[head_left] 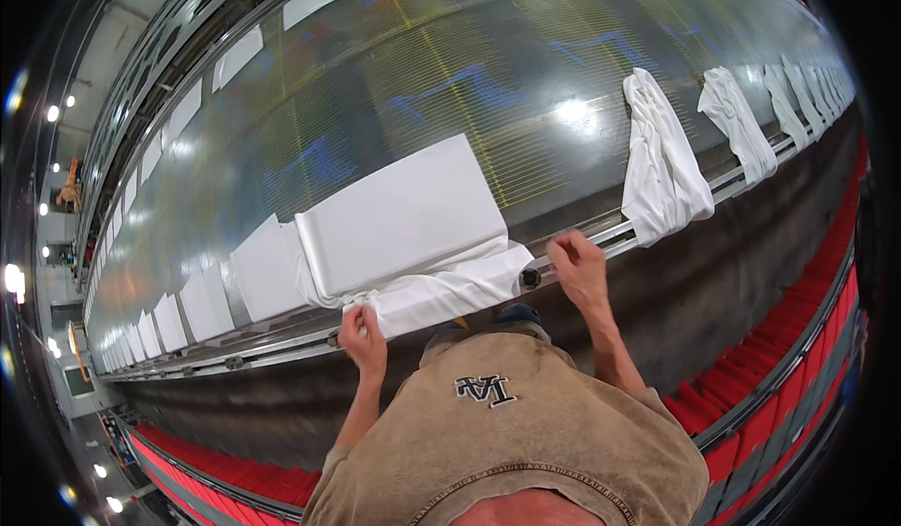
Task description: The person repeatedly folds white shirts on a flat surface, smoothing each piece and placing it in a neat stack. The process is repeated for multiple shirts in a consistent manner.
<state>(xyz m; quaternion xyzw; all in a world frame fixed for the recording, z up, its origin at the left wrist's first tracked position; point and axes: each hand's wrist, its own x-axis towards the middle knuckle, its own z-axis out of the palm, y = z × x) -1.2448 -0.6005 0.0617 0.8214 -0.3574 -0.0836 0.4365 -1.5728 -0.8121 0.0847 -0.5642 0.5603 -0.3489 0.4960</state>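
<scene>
A white cloth piece (404, 212) lies smooth on the long table, its near part gathered in folds (450, 287) over the metal edge rail. At the left end of those folds, my left hand (364, 336) pinches the cloth's near edge. My right hand (577, 268) is just past the right end of the cloth, above the rail and beside a round black knob (531, 278). Its fingers are curled in and slightly blurred, with no cloth visible in them.
The dark glossy table (366, 132) carries yellow lines and blue marks. More white cloths lie flat to the left (205, 303) and along the far edge. Bunched white cloths (664, 169) hang over the rail (610, 237) to the right. Red panels (751, 357) run behind me.
</scene>
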